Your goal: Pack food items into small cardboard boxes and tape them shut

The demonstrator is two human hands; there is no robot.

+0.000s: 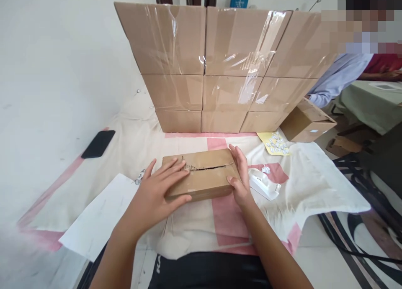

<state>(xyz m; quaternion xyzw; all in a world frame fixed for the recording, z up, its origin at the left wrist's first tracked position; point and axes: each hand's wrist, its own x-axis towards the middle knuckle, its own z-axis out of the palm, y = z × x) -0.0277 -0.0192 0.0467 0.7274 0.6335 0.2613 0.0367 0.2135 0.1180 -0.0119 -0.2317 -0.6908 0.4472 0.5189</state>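
Observation:
A small brown cardboard box [207,182] lies on the cloth-covered table in front of me, its top flaps meeting at a narrow dark gap with a torn, rough patch near the left end. My left hand [163,182] rests on the box's left part, fingers stretched and spread over the top, thumb along the near edge. Around the right end, my right hand [240,176] grips the box, thumb on the top near corner and fingers at the far side. Just right of that hand sits a white tape dispenser [264,184].
Taped cartons [232,92] stacked in rows form a wall behind. A black phone [98,144] and white paper [100,218] lie left. At right are a yellow sticker sheet [272,144], an open carton [306,124] and a person's blue sleeve [337,78] beside it.

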